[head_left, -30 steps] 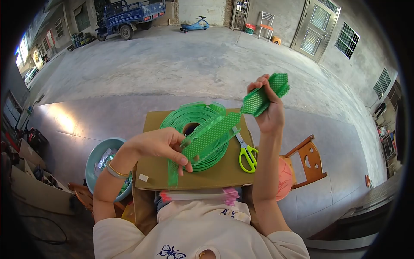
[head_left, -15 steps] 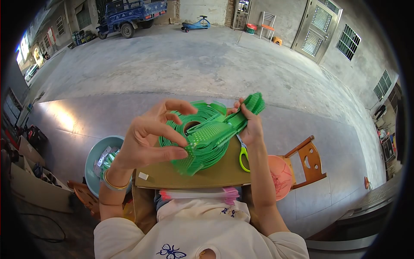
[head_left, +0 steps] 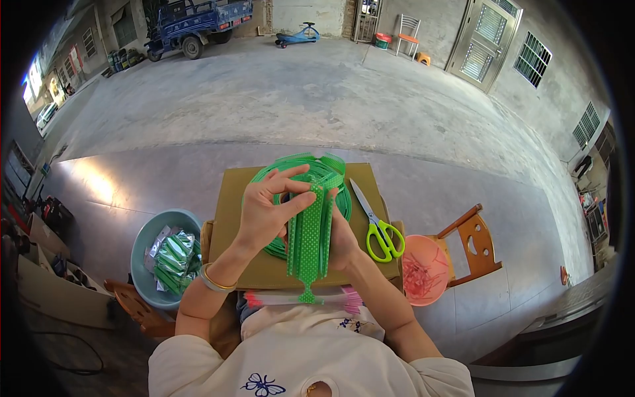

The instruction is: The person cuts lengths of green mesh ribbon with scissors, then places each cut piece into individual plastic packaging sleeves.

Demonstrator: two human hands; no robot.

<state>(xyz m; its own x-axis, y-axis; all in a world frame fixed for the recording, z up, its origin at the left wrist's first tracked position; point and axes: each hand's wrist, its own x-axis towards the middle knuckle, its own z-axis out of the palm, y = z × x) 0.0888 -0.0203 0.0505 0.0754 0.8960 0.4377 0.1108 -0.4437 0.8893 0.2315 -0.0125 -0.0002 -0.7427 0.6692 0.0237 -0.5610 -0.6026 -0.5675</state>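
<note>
A bundle of green polka-dot ribbon strips (head_left: pixel 308 231) hangs upright in front of me, its narrow tail pointing down toward my lap. My left hand (head_left: pixel 268 202) pinches the top of it between thumb and fingers. Behind the bundle, my right hand (head_left: pixel 342 243) is wrapped round its right side, with most fingers hidden. A large roll of green ribbon (head_left: pixel 291 164) lies on the brown cardboard surface (head_left: pixel 231 182), partly covered by my hands. To the right of my right hand lie scissors (head_left: pixel 379 237) with yellow-green handles, blades apart from the ribbon.
At the left stands a blue-grey basin (head_left: pixel 140 258) holding packets of green strips. A pink basin (head_left: pixel 433 264) with thin red strands sits at the right on a wooden chair (head_left: pixel 479 248). Pink-and-white strips (head_left: pixel 278 300) lie across my lap. A blue three-wheeled truck (head_left: pixel 198 26) is parked far off.
Both hands have come together, bringing the ribbon from a stretched slant to an upright bundle. My right hand has moved down and left, uncovering the scissors.
</note>
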